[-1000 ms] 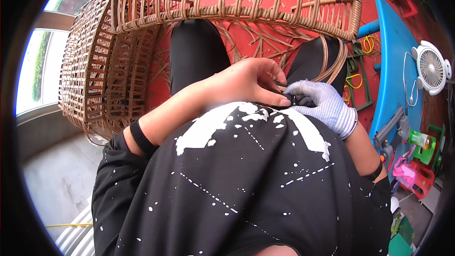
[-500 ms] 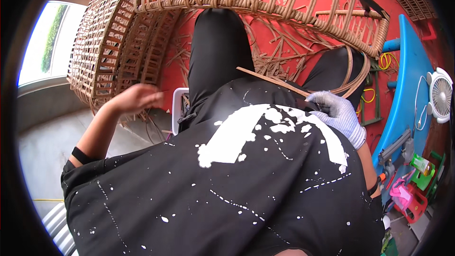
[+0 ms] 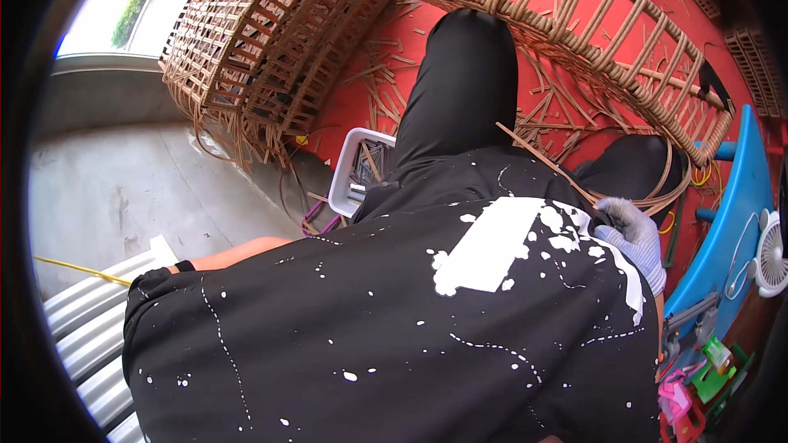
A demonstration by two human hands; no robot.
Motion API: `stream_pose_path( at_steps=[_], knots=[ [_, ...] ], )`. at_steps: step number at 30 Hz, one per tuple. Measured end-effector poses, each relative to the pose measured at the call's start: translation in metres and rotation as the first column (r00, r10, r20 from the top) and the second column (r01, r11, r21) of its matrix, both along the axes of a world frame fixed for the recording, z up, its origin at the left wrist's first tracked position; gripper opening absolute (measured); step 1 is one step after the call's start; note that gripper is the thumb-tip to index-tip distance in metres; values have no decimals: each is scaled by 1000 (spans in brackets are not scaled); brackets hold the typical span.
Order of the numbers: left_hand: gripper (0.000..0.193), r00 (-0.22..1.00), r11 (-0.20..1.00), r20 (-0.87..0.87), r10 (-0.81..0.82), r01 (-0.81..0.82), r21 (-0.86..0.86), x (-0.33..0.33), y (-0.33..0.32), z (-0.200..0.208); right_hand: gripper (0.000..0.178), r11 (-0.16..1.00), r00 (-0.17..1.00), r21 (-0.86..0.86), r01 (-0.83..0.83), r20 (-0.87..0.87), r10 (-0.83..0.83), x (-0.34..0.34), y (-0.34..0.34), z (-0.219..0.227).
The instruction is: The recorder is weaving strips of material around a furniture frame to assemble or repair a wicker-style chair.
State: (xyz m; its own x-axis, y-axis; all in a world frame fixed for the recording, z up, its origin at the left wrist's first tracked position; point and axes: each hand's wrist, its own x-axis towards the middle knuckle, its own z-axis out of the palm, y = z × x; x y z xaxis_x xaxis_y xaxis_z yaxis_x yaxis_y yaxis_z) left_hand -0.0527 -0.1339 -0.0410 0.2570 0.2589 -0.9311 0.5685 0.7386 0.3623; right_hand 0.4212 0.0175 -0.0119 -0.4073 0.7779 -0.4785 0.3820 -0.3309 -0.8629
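My right hand, in a pale grey knitted glove, is at the right of my lap. Its fingers are closed round a small dark object, mostly hidden against my black shirt. Tan rattan strips run along its fingertips and loop back toward the woven frame across my knees. My left forearm reaches inward, and the shirt hides the hand. Just beyond that arm stands a white bin with small grey metal pieces inside.
A large woven basket piece stands at the far left. Cut strips litter the red floor covering. At right are a blue table, a white fan and a pink item. A white slatted seat is at lower left.
My left hand has dropped from the open air at left and gone behind my shirt. The view has swung left, so everything sits farther right. The right hand keeps its grip.
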Motion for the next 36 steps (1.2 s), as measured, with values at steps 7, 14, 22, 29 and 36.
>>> stream_pose_path(
  at_steps=[7, 14, 22, 29, 36],
  knots=[
    [38, 964, 957, -14, 267, -263, 124, 5, 24, 14, 32, 999, 999, -13, 47, -18, -47, 0, -4, -2],
    [39, 990, 856, 18, -137, 109, 506, 70, 77, 14, 29, 998, 995, -27, 61, -80, -63, 1, -3, 1],
    [34, 873, 835, 66, 482, -481, 267, 98, 77, 39, 32, 997, 999, 70, 31, -24, -29, -5, -8, 2],
    [20, 954, 662, 217, 206, -299, 687, 111, 74, 10, 21, 973, 1000, 231, -9, 17, 5, -24, 7, 14],
    [35, 990, 672, 95, -100, -3, 741, 96, 83, -16, 23, 990, 993, 117, -76, -79, 86, -42, 9, 3]
  ],
)
